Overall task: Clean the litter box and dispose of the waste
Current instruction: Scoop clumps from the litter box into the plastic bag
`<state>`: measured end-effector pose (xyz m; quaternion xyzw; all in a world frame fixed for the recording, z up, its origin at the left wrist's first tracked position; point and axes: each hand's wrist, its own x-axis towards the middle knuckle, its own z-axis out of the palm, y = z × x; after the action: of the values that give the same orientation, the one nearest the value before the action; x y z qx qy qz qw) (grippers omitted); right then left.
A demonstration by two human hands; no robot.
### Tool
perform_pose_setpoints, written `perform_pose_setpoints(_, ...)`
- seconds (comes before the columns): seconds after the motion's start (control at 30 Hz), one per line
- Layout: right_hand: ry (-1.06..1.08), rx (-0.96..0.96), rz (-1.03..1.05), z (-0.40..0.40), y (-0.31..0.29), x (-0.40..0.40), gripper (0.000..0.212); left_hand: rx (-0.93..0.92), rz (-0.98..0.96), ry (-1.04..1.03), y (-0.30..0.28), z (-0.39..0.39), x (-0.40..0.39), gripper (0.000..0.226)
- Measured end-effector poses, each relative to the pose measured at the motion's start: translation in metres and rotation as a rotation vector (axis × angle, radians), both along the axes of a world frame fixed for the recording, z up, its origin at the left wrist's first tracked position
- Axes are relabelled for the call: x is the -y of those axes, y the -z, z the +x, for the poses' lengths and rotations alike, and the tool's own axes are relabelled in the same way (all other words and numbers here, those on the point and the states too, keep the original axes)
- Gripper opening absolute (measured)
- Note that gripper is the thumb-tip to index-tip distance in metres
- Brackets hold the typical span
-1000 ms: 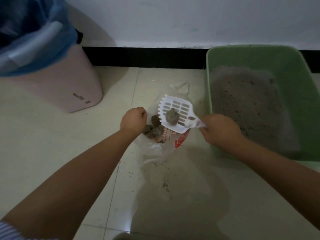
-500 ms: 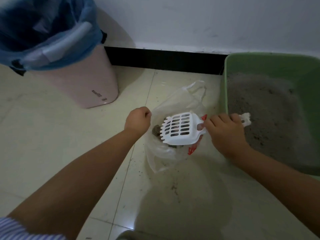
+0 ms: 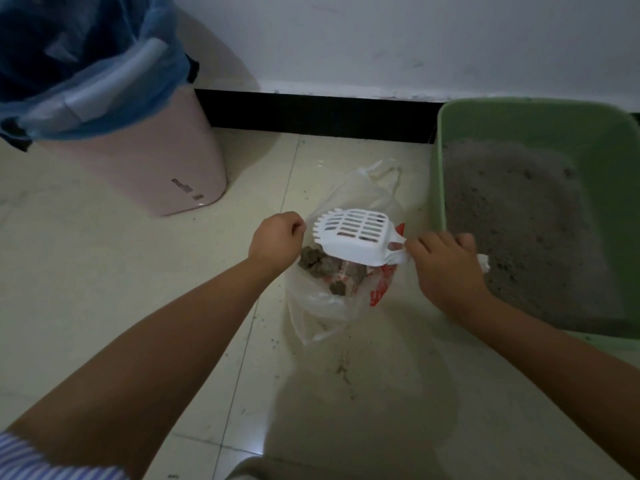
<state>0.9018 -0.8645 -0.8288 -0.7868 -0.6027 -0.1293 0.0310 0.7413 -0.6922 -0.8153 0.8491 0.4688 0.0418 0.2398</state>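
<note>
**Scoop turned over the bag: where the spill could come from**

The right hand [image 3: 446, 268] grips the handle of the white slotted plastic litter scoop [image 3: 356, 239], which is turned face down over the mouth of the thin clear plastic bag with red print [image 3: 332, 303]. The left hand [image 3: 275, 240] is closed on the bag's edge, holding the mouth open. Grey clumps of waste [image 3: 329, 271] lie inside the bag, which rests on the pale tiled floor [image 3: 121, 289] just beside the left wall of the green plastic litter box [image 3: 437, 188].

The risk, as I judge it, is the bag. If the left hand slackens, the limp mouth could fold shut and clumps or grit land on the tiles, where loose grains [image 3: 343, 370] already lie. Shaking the scoop hard could scatter dust. The pink waste bin with a blue liner [image 3: 145, 168] stands well apart towards the wall, so carrying the bag there open could spill.
</note>
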Motion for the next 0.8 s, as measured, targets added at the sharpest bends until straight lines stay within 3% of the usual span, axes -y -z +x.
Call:
perform_pose_setpoints(0.2,-0.034,-0.007,0.174,0.007,-0.001,0.002,0.036,-0.007,0.029,0.037,0.001,-0.003,0.0,0.024)
perform_pose_setpoints(0.33,-0.201,0.096,0.011,0.003,0.004,-0.004,0.046,-0.004,0.027,0.008,-0.001,-0.005,-0.002,0.025)
perform_pose_setpoints(0.43,-0.2,0.093,-0.068,0.0,0.004,-0.009,0.048,-0.009,0.02,-0.021,-0.002,-0.006,-0.004,0.025)
perform_pose_setpoints(0.8,-0.177,0.035,0.098,0.008,0.016,0.012,0.042,-0.03,0.018,-0.015,-0.002,-0.001,-0.004,0.026)
